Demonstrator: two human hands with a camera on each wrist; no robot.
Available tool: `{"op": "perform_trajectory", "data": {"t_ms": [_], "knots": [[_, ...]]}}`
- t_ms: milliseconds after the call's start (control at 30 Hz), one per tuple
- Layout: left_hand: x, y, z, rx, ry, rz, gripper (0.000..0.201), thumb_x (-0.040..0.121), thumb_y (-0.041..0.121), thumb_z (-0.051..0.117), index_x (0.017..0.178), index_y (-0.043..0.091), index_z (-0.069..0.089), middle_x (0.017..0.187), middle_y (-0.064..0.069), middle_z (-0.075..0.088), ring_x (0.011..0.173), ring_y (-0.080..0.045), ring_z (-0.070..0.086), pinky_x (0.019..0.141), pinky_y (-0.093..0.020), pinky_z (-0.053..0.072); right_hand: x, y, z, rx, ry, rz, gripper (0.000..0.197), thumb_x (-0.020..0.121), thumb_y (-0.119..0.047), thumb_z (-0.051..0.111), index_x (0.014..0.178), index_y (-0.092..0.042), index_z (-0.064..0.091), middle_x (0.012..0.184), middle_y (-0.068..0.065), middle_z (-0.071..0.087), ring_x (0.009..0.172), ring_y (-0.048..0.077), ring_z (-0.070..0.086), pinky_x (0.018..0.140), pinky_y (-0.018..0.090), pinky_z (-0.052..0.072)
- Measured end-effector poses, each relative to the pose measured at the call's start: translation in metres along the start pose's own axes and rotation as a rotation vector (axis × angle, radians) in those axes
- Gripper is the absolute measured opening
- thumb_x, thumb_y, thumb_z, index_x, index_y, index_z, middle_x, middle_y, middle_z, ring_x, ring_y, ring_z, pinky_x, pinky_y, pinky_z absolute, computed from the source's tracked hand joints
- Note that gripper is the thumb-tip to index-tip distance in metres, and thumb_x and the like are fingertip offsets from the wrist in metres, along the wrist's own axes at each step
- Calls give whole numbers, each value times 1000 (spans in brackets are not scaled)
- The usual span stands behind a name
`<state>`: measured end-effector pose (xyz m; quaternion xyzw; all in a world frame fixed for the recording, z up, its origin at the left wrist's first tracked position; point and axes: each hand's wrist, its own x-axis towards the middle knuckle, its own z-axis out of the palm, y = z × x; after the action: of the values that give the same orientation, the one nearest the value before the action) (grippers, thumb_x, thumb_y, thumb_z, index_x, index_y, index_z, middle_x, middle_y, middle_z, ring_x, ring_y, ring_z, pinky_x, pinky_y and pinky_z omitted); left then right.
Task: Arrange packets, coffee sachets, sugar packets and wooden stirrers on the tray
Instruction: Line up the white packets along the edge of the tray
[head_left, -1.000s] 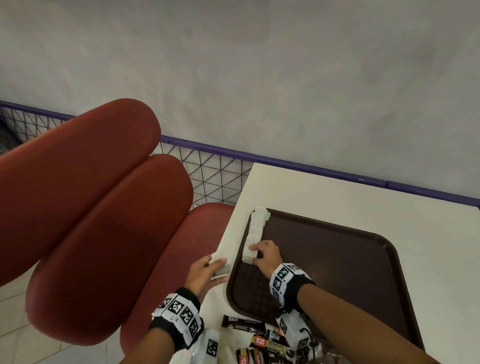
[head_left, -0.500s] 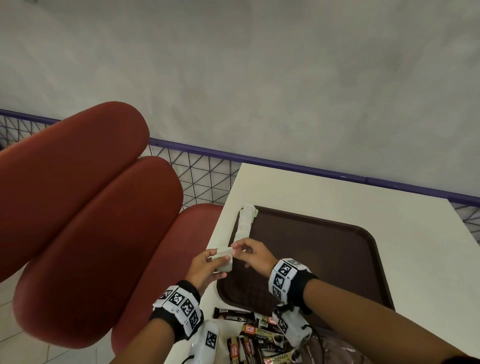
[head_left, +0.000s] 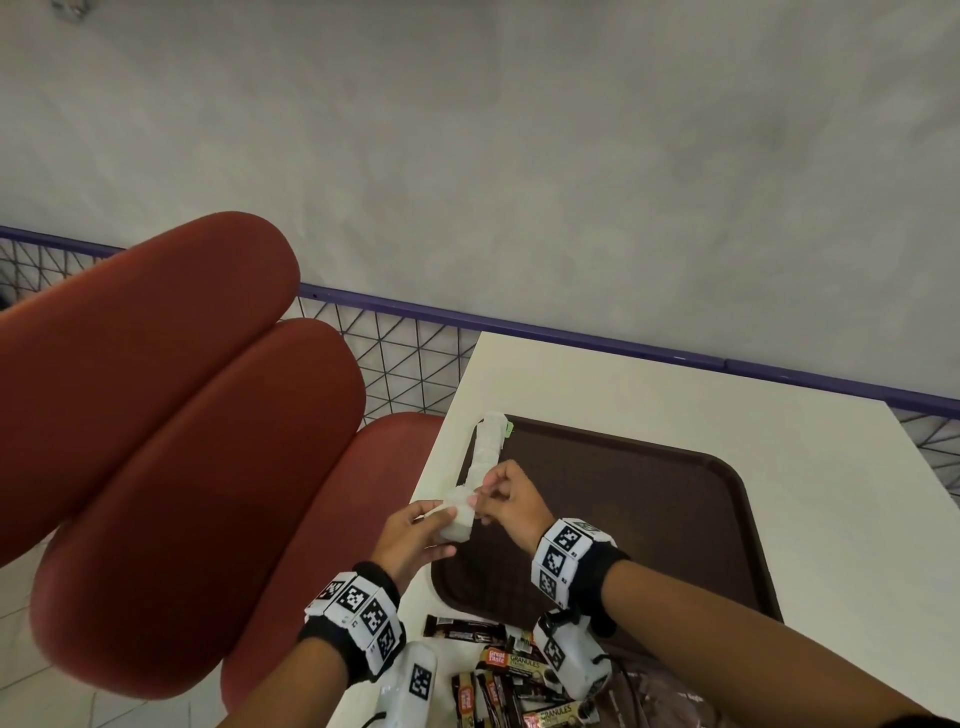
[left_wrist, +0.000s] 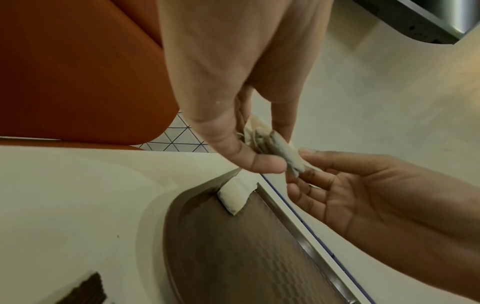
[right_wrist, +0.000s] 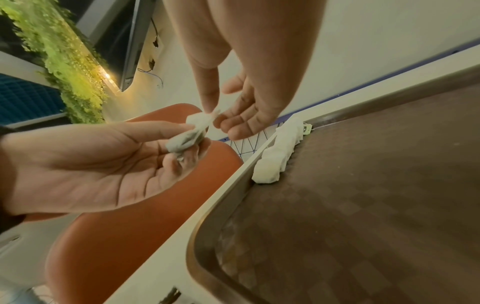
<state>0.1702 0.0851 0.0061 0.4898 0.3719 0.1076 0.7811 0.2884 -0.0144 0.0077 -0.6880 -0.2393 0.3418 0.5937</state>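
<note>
1. Hands meet above the tray's left rim, at about 6 o'clock of the head view; the left hand and right hand share a small bunch of white packets.
2. Left hand: thumb and fingers curl round the lower part of the white packets, pinching them; the palm faces up in the right wrist view.
3. Right hand: thumb and forefinger pinch the top corner of one white packet at the bunch's upper end, while the other fingers hang loosely spread below.
4. Brown tray lies on the cream table, toward 5 o'clock of the head view.
5. Row of white packets runs along the tray's left rim, from its far-left corner toward the hands; its near end sits just beyond the fingers, apart from them in the wrist views. A small green tag shows at the row's far end.
6. Coffee sachets, dark with red and gold print, lie loose on the table at 6 o'clock, off the tray's near edge; one dark sachet lies alone just beside the tray's near-left corner.
7. Red padded seat fills 9 o'clock, and a wire grid with a purple rail runs behind the table.
</note>
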Motion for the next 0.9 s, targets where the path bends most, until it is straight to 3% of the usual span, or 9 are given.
{"op": "perform_trajectory", "data": {"t_ms": [133,233,300,400,467,533,667,800,900], "knots": [[0,-1,2,-8,2,-1,3,88,5,60,91,4,59,84,-16,65,68,-21,65,50,-22,53,-2,3,0,-52,-102,-4,13,83,6,61,90,-5,63,86,5,61,78,13,56,64,15,50],[2,-2,1,-9,4,-12,3,89,6,60,91,4,58,84,-17,66,60,-17,67,50,-22,54,3,6,-3,-98,-41,-4,22,82,6,61,104,4,66,97,16,64,87,17,57,70,12,51],[5,-2,-3,-16,20,-13,4,89,7,60,91,4,58,86,-17,65,63,-18,67,52,-22,55,7,7,-4,-98,45,-8,22,81,6,62,102,1,66,99,21,64,87,21,57,70,14,51],[8,0,-11,-18,60,-2,3,90,6,59,90,3,58,86,-16,65,63,-19,67,54,-23,56,14,12,-8,-133,143,11,23,79,3,66,89,-17,63,97,10,60,84,21,57,79,27,50],[9,0,-17,-22,88,3,3,90,5,57,89,3,58,89,-18,64,68,-22,67,55,-24,57,17,15,-10,-212,180,41,24,79,3,65,88,-19,59,94,6,55,81,19,54,79,30,50],[10,-1,-22,-16,108,5,4,90,5,57,89,3,59,94,-19,63,78,-26,66,57,-24,58,20,19,-11,-286,156,69,26,80,7,61,93,-16,57,96,5,53,80,16,53,74,25,49],[10,-4,-32,14,143,25,14,89,9,60,100,2,62,102,-15,66,94,-24,62,68,-27,55,25,26,-7,-392,72,109,33,80,13,54,107,-5,59,97,4,52,68,3,50,53,4,43],[12,-7,-40,23,167,50,17,85,10,65,102,3,65,102,-13,65,100,-23,59,74,-28,52,31,34,3,-411,79,132,35,81,10,56,110,-8,59,101,5,52,83,14,53,65,12,42],[13,-8,-42,37,175,59,15,84,7,66,99,6,66,98,-9,64,93,-17,59,76,-27,51,33,39,8,-448,68,113,37,80,11,57,113,-5,57,105,4,49,93,15,51,68,5,41]]}}
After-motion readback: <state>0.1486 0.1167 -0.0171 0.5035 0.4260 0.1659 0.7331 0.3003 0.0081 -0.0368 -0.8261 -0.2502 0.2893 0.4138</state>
